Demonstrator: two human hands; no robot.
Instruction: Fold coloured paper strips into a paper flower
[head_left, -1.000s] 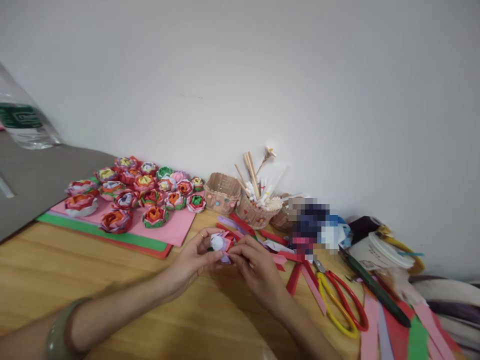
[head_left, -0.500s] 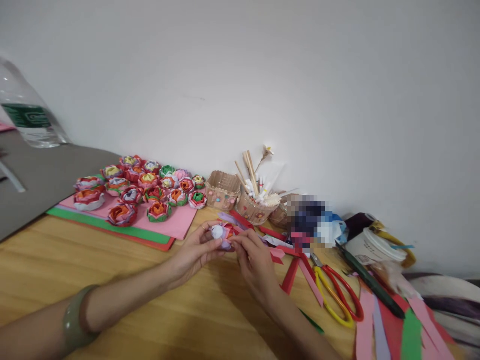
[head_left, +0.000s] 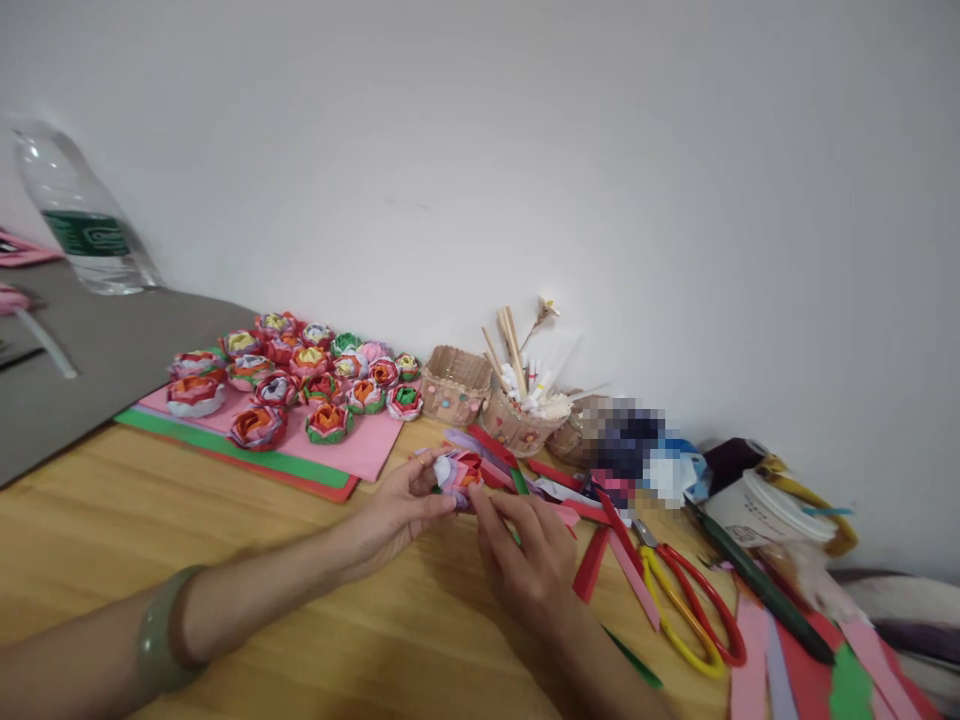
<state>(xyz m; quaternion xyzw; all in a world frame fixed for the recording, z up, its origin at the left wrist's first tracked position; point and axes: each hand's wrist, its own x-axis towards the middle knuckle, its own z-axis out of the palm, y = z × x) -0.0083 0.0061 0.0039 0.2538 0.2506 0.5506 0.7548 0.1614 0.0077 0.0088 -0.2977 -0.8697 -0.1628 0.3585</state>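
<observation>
While the right hand curls, hold unclear, the left hand pinches a flower, orange end rightward.

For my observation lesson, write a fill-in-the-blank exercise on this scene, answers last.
1. The bangle is on the ____ arm, whose hand holds the paper flower.
2. The scissors have red and ____ handles.
3. The bottle has a ____ label.
4. Most other flowers lie on a ____ top sheet.

Missing: left; yellow; green; pink.
</observation>
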